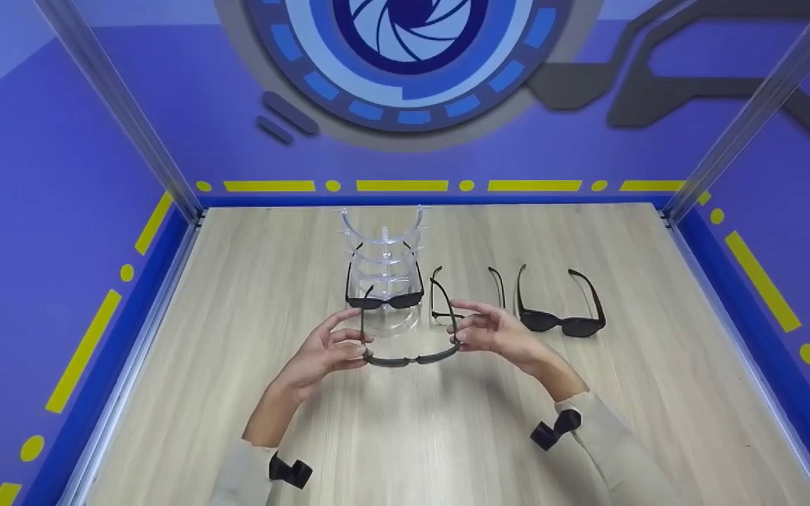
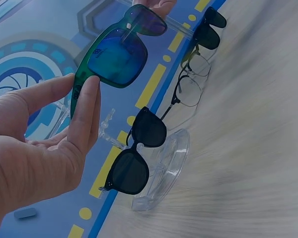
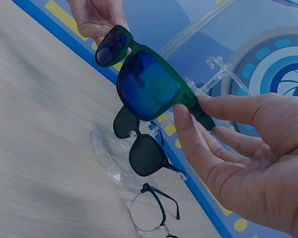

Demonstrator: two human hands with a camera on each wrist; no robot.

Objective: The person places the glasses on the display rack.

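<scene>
Both hands hold one pair of green-framed sunglasses (image 3: 149, 84) with blue mirrored lenses above the table, lenses toward the person, temples unfolded and pointing away. My left hand (image 1: 320, 351) pinches the left temple near its hinge between thumb and fingers. On the opposite side, my right hand (image 1: 493, 334) grips the right temple the same way. Just beyond them stands a clear plastic glasses stand (image 1: 385, 240) with several tiers. Black sunglasses (image 1: 405, 301) sit on a lower tier; the upper tiers hold nothing.
Right of the stand, clear-lens glasses (image 2: 189, 91) with dark browline rims lie on the table, partly hidden by the right hand in the head view. Further right rest more black sunglasses (image 1: 581, 327), temples unfolded. Blue printed panels (image 1: 166, 84) enclose the wooden table (image 1: 658, 393).
</scene>
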